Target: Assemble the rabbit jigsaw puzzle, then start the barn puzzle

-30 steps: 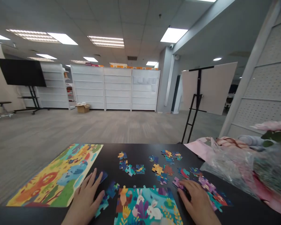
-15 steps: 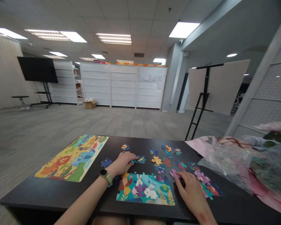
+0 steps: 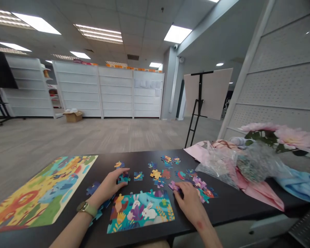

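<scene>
A partly joined jigsaw puzzle [image 3: 142,212] with white rabbits lies flat on the dark table between my hands. Just beyond its upper left corner, my left hand [image 3: 110,186] curls its thumb and fingers around a teal-blue puzzle piece [image 3: 123,178]. A separate blue piece with a yellow figure [image 3: 138,176] sits to the right of those fingers. On the puzzle's right side, my right hand [image 3: 190,197] has its fingertips closed on a purple puzzle piece [image 3: 173,186]. Loose pieces, among them a yellow one [image 3: 155,174] and a brown one [image 3: 166,174], are spread beyond the puzzle.
A finished animal picture [image 3: 43,193] covers the table's left side. More blue pieces [image 3: 93,188] lie by my left wrist. At the right, clear plastic wrapping [image 3: 219,165], pink paper [image 3: 263,194] and pink flowers [image 3: 291,136] crowd the table. An easel [image 3: 200,96] stands behind.
My view has turned to the right. My left hand has drawn back from the piece with the yellow figure and now curls around another piece. My right hand stays at the purple piece.
</scene>
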`<state>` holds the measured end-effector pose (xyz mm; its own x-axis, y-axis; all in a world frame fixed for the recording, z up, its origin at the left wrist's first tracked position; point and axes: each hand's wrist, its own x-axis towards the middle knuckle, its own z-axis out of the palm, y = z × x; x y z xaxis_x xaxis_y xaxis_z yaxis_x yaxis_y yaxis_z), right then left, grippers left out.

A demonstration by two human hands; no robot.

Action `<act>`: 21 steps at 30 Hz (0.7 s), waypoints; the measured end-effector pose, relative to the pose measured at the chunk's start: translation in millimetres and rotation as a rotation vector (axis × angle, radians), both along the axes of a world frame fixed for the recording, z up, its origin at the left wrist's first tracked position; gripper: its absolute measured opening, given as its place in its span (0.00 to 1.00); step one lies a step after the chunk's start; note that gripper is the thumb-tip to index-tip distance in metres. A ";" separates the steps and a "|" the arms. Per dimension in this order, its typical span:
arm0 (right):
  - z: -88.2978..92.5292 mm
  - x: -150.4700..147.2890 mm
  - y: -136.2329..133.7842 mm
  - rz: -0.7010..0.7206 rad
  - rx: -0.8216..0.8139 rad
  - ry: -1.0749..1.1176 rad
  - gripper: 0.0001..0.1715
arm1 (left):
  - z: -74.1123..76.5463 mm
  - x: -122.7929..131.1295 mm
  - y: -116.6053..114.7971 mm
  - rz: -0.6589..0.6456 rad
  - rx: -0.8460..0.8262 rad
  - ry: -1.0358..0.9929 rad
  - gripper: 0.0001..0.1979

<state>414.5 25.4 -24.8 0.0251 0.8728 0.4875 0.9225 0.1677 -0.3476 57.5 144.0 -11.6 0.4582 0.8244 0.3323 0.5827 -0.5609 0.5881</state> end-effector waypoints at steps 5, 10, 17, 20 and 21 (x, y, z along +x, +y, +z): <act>5.7 -4.3 -5.5 0.008 -0.005 0.008 0.13 | -0.1 0.3 -1.2 -0.029 -0.043 -0.019 0.21; 8.2 -6.6 -8.1 0.059 -0.027 0.040 0.14 | -0.6 1.0 -3.0 -0.053 -0.048 0.013 0.17; 2.6 -0.8 -3.5 0.021 -0.094 0.035 0.15 | -4.1 0.0 0.3 -0.026 -0.037 0.034 0.16; 0.3 1.8 -0.1 -0.073 -0.116 -0.016 0.15 | -6.9 -0.9 1.9 -0.024 -0.036 0.037 0.16; -0.4 2.3 1.0 -0.091 -0.116 -0.024 0.16 | -7.9 -1.2 2.5 -0.025 -0.036 0.038 0.15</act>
